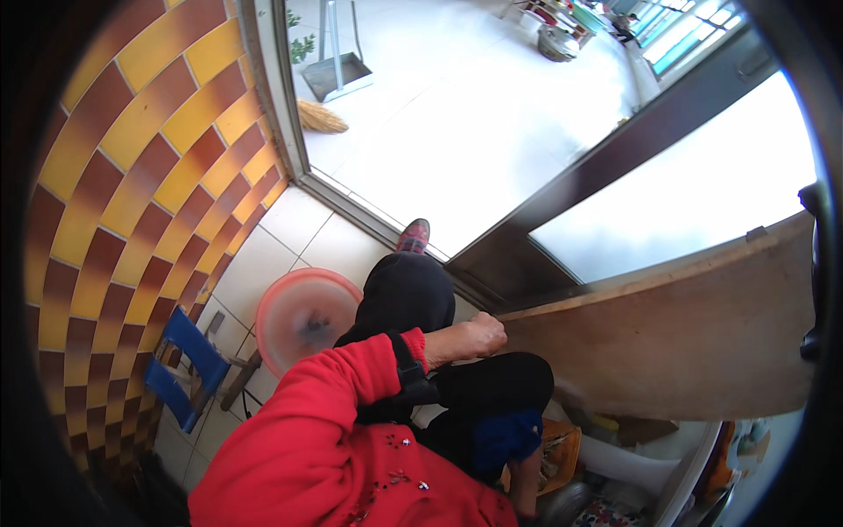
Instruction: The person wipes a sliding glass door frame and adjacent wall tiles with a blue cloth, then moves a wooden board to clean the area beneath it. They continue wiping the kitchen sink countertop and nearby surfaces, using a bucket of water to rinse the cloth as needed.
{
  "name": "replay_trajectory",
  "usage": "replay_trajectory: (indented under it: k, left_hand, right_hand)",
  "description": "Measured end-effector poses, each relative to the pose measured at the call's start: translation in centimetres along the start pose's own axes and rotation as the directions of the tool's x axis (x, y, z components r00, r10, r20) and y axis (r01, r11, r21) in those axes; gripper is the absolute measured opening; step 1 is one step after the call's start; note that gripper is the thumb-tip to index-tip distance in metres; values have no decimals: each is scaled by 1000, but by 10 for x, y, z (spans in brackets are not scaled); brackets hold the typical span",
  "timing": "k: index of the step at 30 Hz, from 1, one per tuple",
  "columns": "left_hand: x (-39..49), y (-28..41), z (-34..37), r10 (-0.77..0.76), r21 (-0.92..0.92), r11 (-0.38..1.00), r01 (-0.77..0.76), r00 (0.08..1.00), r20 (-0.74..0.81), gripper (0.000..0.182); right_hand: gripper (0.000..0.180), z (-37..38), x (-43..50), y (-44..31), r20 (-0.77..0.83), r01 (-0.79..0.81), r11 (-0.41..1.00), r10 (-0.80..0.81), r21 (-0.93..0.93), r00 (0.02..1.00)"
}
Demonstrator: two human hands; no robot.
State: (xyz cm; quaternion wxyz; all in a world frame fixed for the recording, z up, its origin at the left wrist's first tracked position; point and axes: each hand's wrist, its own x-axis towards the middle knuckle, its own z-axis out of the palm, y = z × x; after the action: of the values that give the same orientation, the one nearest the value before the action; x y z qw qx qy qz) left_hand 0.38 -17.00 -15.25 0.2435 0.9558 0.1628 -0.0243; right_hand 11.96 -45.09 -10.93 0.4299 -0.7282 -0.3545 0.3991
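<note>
My left arm, in a red sleeve with a black strap at the wrist, reaches across my lap. My left hand (pixel 484 334) has curled fingers beside the near end of a wooden board (pixel 665 342); whether it holds anything or touches the board is hidden. My right hand (pixel 525 471) is low at the right, mostly covered by blue fabric (pixel 506 438), which could be a glove or a cloth. Its fingers cannot be made out. Behind it an orange plastic basket (pixel 568 458) is partly visible. Dark trousers (pixel 411 293) cover my bent legs.
A pink plastic basin (pixel 280 306) with something dark in it stands left of my leg. Nearby is a small blue-seated folding stool (pixel 188 369), by the tiled wall (pixel 151 171). Ahead are a metal-framed door (pixel 632 151), a broom (pixel 321 117) and a dustpan (pixel 339 76).
</note>
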Motion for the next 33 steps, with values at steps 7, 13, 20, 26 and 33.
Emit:
replay_trajectory:
  k: [7, 13, 20, 26, 33]
  left_hand:
    - [-12, -7, -12, 18, -26, 999, -20, 998, -68, 12]
    - [-58, -35, -75, -23, -227, 971, -72, 920, -391, 19]
    - [-210, -121, -53, -664, -717, 694, 61, 440, -605, 18]
    - [-357, -131, 135, -860, -628, 490, 605, 452, -236, 20]
    - [-418, -90, 258, -491, -484, -477, 734, 234, 839, 41]
  right_hand:
    - [40, 18, 18, -22, 9, -120, 978, 120, 170, 993]
    - [43, 23, 23, -14, 80, -142, 906, 120, 398, 990]
    - [48, 8, 18, 4, 39, 168, 962, -163, -217, 986]
    - [49, -18, 16, 42, 46, 260, 899, -261, -353, 964]
    - [54, -47, 13, 66, 143, 317, 833, -283, -454, 948]
